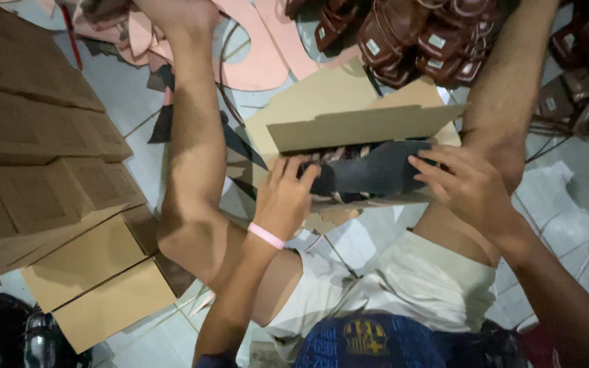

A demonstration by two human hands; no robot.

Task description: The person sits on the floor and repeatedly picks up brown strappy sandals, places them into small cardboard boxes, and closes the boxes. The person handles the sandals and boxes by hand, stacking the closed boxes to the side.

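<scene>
An open brown cardboard box (pixel 349 126) rests between my legs, its lid flap raised. Inside lies a dark sandal (pixel 369 174) with a black sole. My left hand (pixel 284 197), with a pink band on the wrist, grips the sandal's left end. On the right end of the same sandal sits my right hand (pixel 461 187), fingers spread over it. Both hands are at the box's front edge.
Stacks of flat and closed cardboard boxes (pixel 42 163) stand at the left. Several brown sandals (pixel 424 37) lie heaped at the top right, with pink cut-out sheets (pixel 260 48) at the top middle. More dark footwear (pixel 8 337) sits at the bottom left on the pale floor.
</scene>
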